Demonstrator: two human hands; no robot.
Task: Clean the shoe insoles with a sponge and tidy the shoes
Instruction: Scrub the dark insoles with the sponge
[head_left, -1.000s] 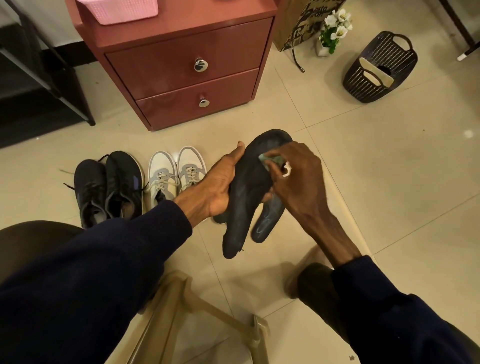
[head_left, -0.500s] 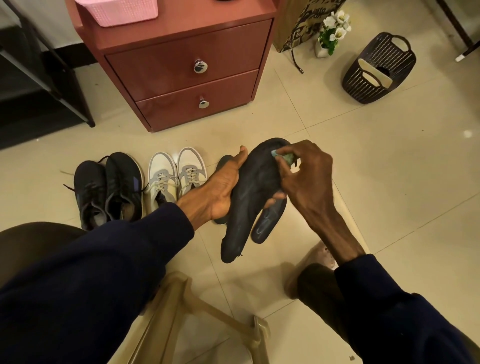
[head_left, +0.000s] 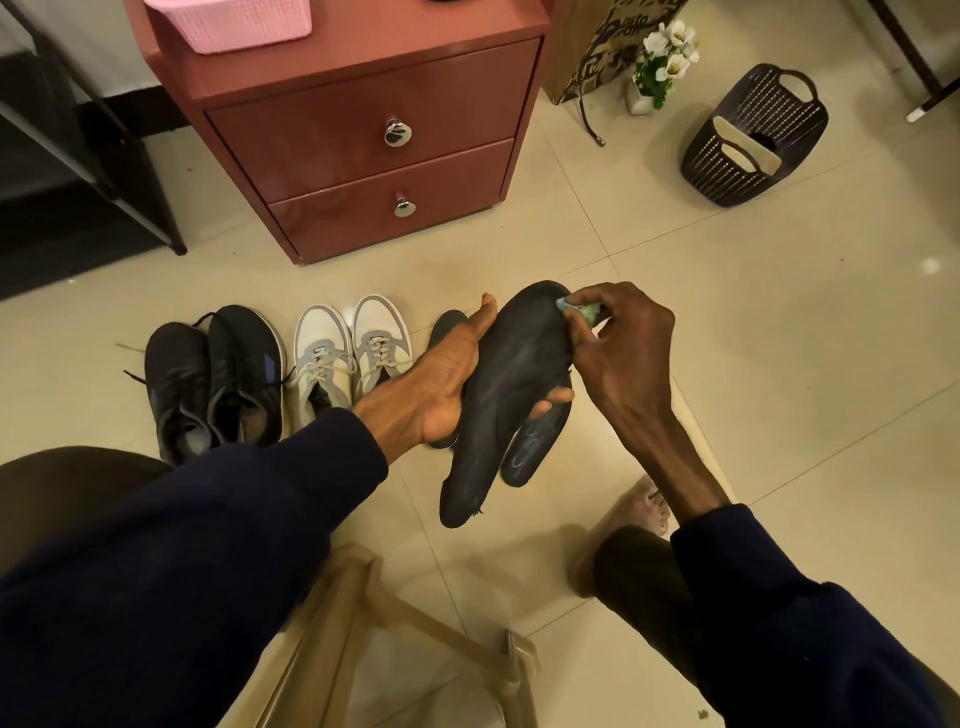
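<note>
My left hand (head_left: 441, 384) grips a dark insole (head_left: 498, 395) from beneath, thumb up along its left edge, fingertips curling round its right side. A second dark insole (head_left: 535, 447) lies partly behind it, and I cannot tell whether it is also held. My right hand (head_left: 618, 348) pinches a small green sponge (head_left: 579, 310) against the toe end of the front insole. Another insole (head_left: 447, 325) lies on the floor behind my left hand. A pair of black sneakers (head_left: 218, 379) and a pair of white-grey sneakers (head_left: 348, 358) stand side by side on the tiles.
A red two-drawer cabinet (head_left: 363, 140) stands behind the shoes, a pink basket (head_left: 234, 21) on top. A dark plastic basket (head_left: 756, 137) holding pale insoles lies at the right, near a flower pot (head_left: 660, 62) and paper bag. A wooden stool frame (head_left: 395, 639) sits under me.
My right hand has slid the sponge up the insole from its middle to the toe end. The left hand keeps its hold on the insole.
</note>
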